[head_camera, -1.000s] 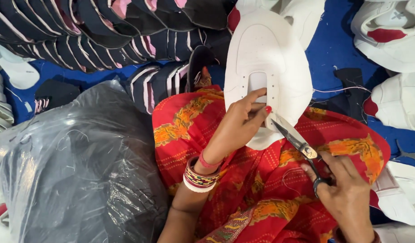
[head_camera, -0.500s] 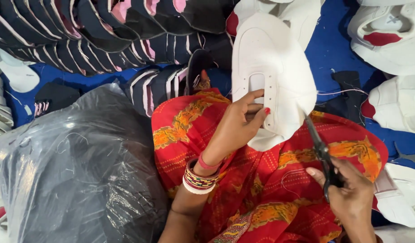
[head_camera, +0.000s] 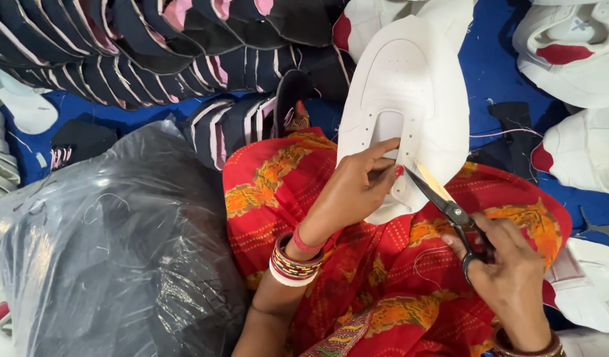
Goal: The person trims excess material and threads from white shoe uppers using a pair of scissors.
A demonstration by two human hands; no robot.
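1. Your left hand point(head_camera: 357, 188) pinches the near edge of the white shoe upper point(head_camera: 410, 99), fingers closed over the leather beside its tongue slot, bangles at the wrist

2. Your right hand point(head_camera: 509, 271) is curled shut through the loops of the black scissors point(head_camera: 446, 201); half a second ago the blades stood steeper and further right, and now they have swung back to the upper's near edge, tips just beside your left fingertips

3. That return reads as the trimming of loose thread ends going on, not finished

4. The upper rests on your lap, on the red patterned cloth point(head_camera: 357, 291), toe pointing away

5. Beyond: a grey plastic bag point(head_camera: 106, 251) at left, stacked dark uppers point(head_camera: 119, 46) along the far edge, more white uppers point(head_camera: 575, 59) on the blue sheet point(head_camera: 496, 73) at right
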